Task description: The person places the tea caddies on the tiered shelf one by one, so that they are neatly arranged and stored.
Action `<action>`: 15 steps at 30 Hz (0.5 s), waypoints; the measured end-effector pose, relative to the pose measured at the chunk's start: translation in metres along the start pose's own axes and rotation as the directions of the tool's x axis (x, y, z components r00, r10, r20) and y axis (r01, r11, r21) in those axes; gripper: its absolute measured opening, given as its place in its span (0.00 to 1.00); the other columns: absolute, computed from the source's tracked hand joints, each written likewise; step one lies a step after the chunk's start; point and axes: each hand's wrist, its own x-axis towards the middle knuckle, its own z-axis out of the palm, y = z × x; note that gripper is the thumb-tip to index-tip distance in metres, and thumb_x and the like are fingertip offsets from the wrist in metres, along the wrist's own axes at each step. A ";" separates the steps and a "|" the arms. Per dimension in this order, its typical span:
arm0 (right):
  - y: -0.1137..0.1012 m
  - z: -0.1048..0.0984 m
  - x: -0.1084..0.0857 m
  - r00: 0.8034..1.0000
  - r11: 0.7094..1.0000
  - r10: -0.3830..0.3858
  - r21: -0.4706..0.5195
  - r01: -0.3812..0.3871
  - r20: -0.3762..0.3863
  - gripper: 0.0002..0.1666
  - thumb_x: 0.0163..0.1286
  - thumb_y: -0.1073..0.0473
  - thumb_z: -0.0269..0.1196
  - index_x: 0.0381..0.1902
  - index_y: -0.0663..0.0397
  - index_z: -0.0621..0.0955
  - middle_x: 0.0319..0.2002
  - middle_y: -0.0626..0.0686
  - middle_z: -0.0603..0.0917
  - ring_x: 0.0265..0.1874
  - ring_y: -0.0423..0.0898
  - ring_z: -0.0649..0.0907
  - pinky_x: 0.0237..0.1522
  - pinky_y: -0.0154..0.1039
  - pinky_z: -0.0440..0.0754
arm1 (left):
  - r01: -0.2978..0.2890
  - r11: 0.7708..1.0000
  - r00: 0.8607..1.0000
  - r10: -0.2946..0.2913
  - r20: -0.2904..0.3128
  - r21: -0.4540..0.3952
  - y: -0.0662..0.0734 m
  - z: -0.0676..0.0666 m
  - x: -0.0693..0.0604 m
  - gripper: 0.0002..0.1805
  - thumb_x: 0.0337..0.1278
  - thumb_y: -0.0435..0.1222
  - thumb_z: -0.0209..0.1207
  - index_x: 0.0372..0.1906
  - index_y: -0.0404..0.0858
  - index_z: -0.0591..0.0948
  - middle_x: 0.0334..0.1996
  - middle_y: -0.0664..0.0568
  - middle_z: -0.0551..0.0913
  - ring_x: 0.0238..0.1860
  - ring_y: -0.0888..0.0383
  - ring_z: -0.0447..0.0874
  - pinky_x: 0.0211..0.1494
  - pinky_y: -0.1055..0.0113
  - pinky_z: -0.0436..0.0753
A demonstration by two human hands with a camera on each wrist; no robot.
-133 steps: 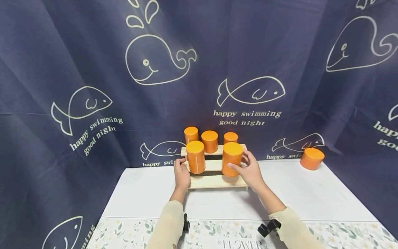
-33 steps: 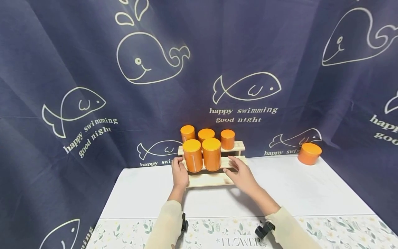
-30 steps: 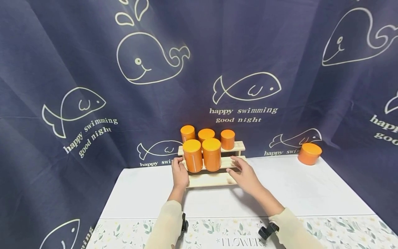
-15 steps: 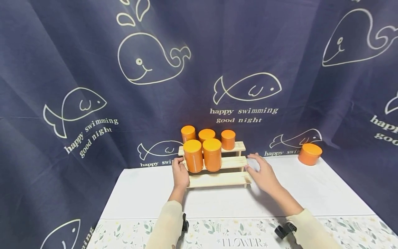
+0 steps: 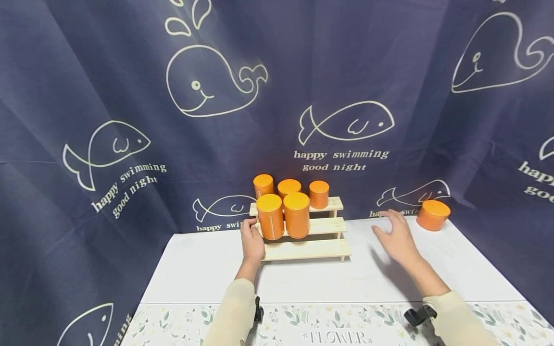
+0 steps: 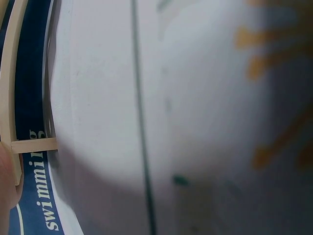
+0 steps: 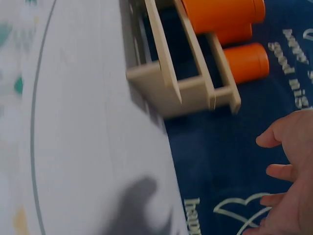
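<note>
A three-step wooden display rack [image 5: 305,249] stands on the white table against the dark curtain. Two tall orange canisters, the left one [image 5: 270,217] and the right one [image 5: 297,216], stand side by side on its middle step. On the top step are three smaller orange canisters; the rightmost [image 5: 319,194] is apart from the other two, which are partly hidden. My left hand [image 5: 253,244] holds the rack's left end. Off to the right, my right hand [image 5: 397,239] is in the air with fingers spread, holding nothing, near a low round orange canister [image 5: 434,215] at the table's back right.
The white table [image 5: 207,274] has a floral printed strip [image 5: 320,321] along its front. A navy curtain [image 5: 277,139] with fish and whale drawings hangs behind and at both sides.
The right tall canister was moved left beside the other one on the middle step. My right hand let it go and moved right, towards the low canister. My left hand stayed at the rack.
</note>
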 end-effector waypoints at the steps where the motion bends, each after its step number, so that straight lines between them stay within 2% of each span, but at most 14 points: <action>1: 0.005 -0.002 0.001 1.000 1.000 0.018 -0.004 -0.018 -0.006 0.33 0.71 0.59 0.66 0.68 0.72 0.72 0.74 0.82 0.62 0.77 0.83 0.55 0.77 0.78 0.52 | 0.003 1.000 1.000 -0.003 0.003 0.001 0.000 0.000 0.000 0.12 0.76 0.25 0.43 0.52 0.31 0.76 0.56 0.39 0.75 0.61 0.46 0.74 0.70 0.50 0.73; 5: 0.022 -0.008 0.007 0.994 0.994 0.108 0.012 -0.108 -0.020 0.37 0.72 0.59 0.64 0.73 0.71 0.68 0.78 0.82 0.53 0.79 0.83 0.49 0.77 0.80 0.49 | 0.004 1.000 1.000 -0.004 0.004 0.012 0.001 0.000 0.000 0.12 0.76 0.25 0.43 0.53 0.32 0.76 0.55 0.39 0.75 0.62 0.46 0.75 0.70 0.49 0.73; 9: 0.036 -0.012 0.013 0.979 0.981 0.191 0.044 -0.188 -0.065 0.40 0.72 0.60 0.63 0.76 0.71 0.64 0.80 0.79 0.45 0.80 0.81 0.45 0.78 0.78 0.49 | 0.007 1.000 1.000 -0.007 0.003 0.009 0.003 -0.001 0.000 0.12 0.76 0.25 0.43 0.53 0.31 0.76 0.55 0.38 0.75 0.61 0.44 0.75 0.70 0.49 0.73; 15: 0.054 -0.016 0.020 0.937 0.944 0.327 0.092 -0.317 -0.126 0.46 0.72 0.58 0.63 0.81 0.65 0.57 0.83 0.73 0.31 0.83 0.75 0.37 0.81 0.73 0.48 | 0.004 1.000 1.000 -0.004 -0.001 0.021 0.003 -0.001 -0.002 0.12 0.77 0.25 0.43 0.53 0.32 0.76 0.54 0.39 0.75 0.60 0.45 0.75 0.68 0.50 0.74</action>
